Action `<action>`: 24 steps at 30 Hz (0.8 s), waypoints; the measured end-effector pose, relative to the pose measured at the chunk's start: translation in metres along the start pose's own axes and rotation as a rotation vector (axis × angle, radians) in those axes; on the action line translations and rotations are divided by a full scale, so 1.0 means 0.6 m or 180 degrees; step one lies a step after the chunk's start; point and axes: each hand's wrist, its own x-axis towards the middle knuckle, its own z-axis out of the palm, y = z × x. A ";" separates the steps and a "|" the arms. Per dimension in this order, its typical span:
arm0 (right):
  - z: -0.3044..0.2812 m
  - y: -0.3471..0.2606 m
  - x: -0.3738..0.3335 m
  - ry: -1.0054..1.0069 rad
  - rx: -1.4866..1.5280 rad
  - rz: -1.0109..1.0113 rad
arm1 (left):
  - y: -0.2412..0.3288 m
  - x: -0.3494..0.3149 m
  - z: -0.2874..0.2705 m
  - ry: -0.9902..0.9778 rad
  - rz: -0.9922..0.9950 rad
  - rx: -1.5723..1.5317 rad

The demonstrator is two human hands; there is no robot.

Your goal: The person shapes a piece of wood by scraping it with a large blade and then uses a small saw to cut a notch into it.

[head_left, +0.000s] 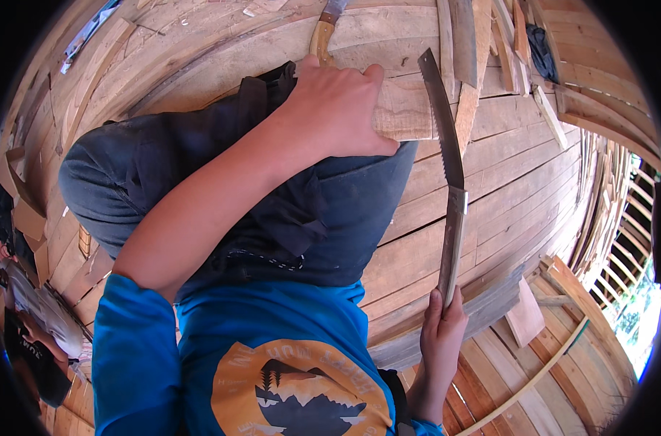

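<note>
My left hand (337, 109) is closed on a short pale wooden board (406, 110) that lies across my leg. The thumb runs along the board's near edge, and the palm hides the board's left part. My right hand (444, 325) grips the long straight handle of a handsaw (452, 163) near its lower end. The saw's dark toothed blade points away from me, tip far, teeth to the left. Its teeth are at the board's right end; whether they have cut into it I cannot tell.
Just beyond my left hand lies a tool with a wooden handle (321, 40). Planks and offcuts (550, 116) are scattered on the curved plank floor (505, 185). A thin bent strip (523, 389) lies at lower right. At the left, another person (36, 345) is near a cardboard box (26, 207).
</note>
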 end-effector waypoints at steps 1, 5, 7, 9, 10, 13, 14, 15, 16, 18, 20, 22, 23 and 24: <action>0.002 -0.014 0.012 -0.0012 -0.0007 -0.0019 | 0.008 -0.004 0.006 0.0100 0.0204 0.0037; 0.022 -0.017 0.036 0.0058 0.0034 -0.0327 | -0.003 -0.007 0.003 0.0160 -0.0063 -0.0042; 0.014 -0.014 0.010 0.0063 0.0087 -0.0158 | 0.003 -0.015 0.013 0.0307 0.0096 -0.0033; 0.009 -0.017 0.006 0.0112 0.0079 -0.0041 | 0.004 -0.016 0.017 0.0458 0.0078 0.0076; 0.011 -0.026 0.016 0.0110 0.0029 -0.0137 | 0.003 -0.016 0.016 0.0533 0.0071 0.0129; 0.025 -0.046 0.048 0.0173 -0.0101 -0.0290 | -0.008 -0.019 0.013 0.0556 -0.0147 0.0020; 0.029 -0.045 0.050 0.0208 -0.0073 -0.0305 | -0.005 -0.018 0.011 0.0540 -0.0160 0.0060; 0.035 -0.047 0.055 0.0223 -0.0022 -0.0354 | -0.008 -0.019 0.003 0.0530 -0.0205 0.0134; 0.039 -0.049 0.058 0.0236 0.0031 -0.0404 | -0.012 -0.020 -0.003 0.0520 -0.0251 0.0207; 0.040 -0.040 0.049 0.0315 0.0078 -0.0375 | -0.013 -0.023 0.000 0.0622 -0.0178 0.0217; 0.037 -0.013 0.038 0.0439 0.0067 -0.0412 | -0.014 -0.024 0.002 0.0718 -0.0123 0.0251; 0.034 -0.007 0.032 0.0492 0.0151 -0.0454 | -0.007 -0.023 0.007 0.0772 -0.0036 0.0273; 0.033 -0.008 0.033 0.0447 0.0181 -0.0458 | -0.008 -0.025 0.009 0.0874 -0.0021 0.0257; 0.032 -0.009 0.034 0.0425 0.0212 -0.0454 | -0.011 -0.026 0.008 0.0985 0.0015 0.0239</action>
